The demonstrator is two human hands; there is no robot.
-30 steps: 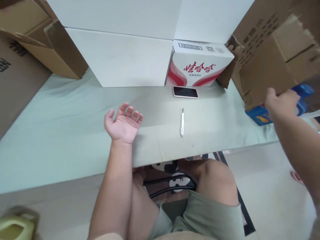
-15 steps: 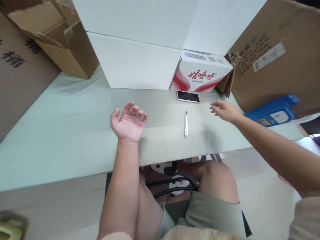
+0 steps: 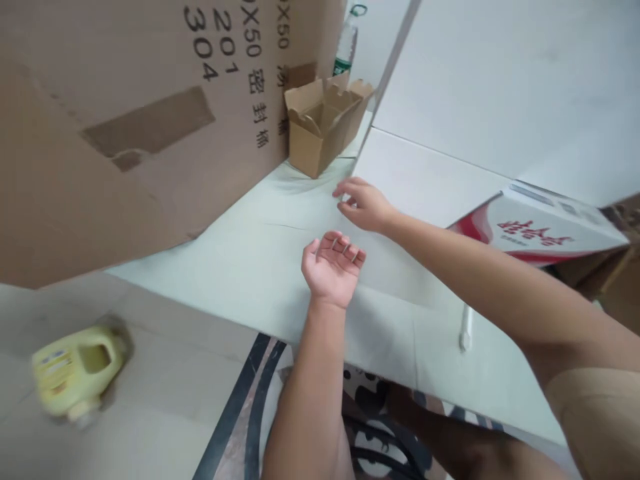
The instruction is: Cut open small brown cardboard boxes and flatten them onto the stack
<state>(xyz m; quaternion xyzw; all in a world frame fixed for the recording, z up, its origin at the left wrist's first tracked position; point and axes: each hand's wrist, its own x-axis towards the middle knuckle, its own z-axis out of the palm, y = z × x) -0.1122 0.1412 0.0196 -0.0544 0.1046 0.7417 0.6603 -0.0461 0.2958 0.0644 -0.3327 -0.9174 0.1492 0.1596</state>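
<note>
Palm up with its fingers loosely curled and apart, my left hand (image 3: 334, 270) is over the pale green table (image 3: 240, 267) and holds nothing. Beyond it, my right hand (image 3: 364, 203) reaches across with bent, parted fingers and nothing in them. The small open cardboard box (image 3: 306, 147) is the thing nearest to my right hand, a short way past its fingertips. A white pen-like tool (image 3: 466, 330) lies on the table to the right, its upper end hidden behind my right forearm. The phone is not visible.
A large brown carton (image 3: 165, 180) stands at the left, with a plastic bottle (image 3: 346, 43) behind the small box. White panels (image 3: 480, 87) rise at the back, beside a red and white box (image 3: 530, 230). A yellow jug (image 3: 77, 373) is on the floor.
My view has turned to the left. My right hand has swung left across the table, from beside the phone to beyond my left hand. My left hand stays palm up.
</note>
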